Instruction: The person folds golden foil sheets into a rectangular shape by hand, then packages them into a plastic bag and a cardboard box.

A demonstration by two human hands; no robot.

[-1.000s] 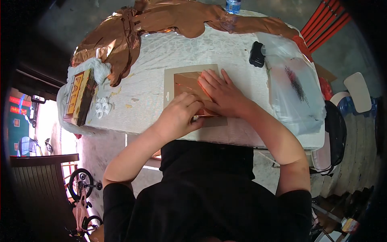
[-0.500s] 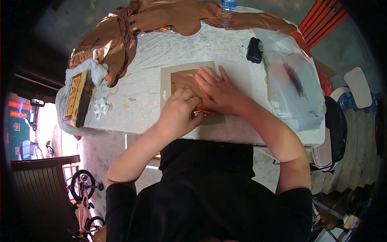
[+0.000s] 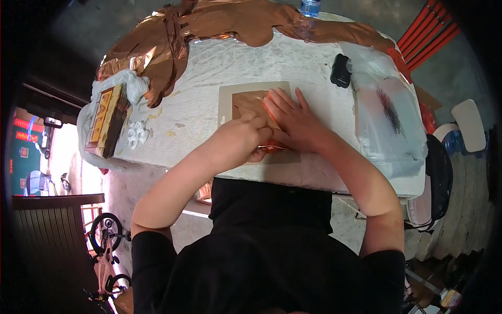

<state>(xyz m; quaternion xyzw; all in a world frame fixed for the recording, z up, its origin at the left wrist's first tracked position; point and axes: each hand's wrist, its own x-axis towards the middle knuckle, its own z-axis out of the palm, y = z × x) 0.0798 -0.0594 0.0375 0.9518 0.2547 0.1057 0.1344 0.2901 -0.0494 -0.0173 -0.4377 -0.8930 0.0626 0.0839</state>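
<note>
A grey-beige card [image 3: 226, 97] lies flat on the white-covered table, with a copper-coloured foil sheet [image 3: 246, 102] on its middle. My left hand [image 3: 244, 137] is closed at the lower part of the foil, its fingers curled together over the sheet; what they pinch is hidden. My right hand [image 3: 295, 121] lies flat on the right part of the foil and card, fingers stretched out and thumb side toward my left hand. An orange-red gleam runs along the foil beside the right fingers and below the palm.
Crumpled copper foil [image 3: 225, 21] spans the table's back edge. A black object [image 3: 341, 70] and a clear plastic bag [image 3: 387, 120] lie at the right. At the left are a yellow-brown box [image 3: 107, 123] and small white pieces [image 3: 138, 134]. A bottle [image 3: 310, 7] stands behind.
The view has shifted, so the table appears slightly farther right. Both hands stay at the foil; my left hand's knuckles have turned a little and its fingers sit lower over the sheet.
</note>
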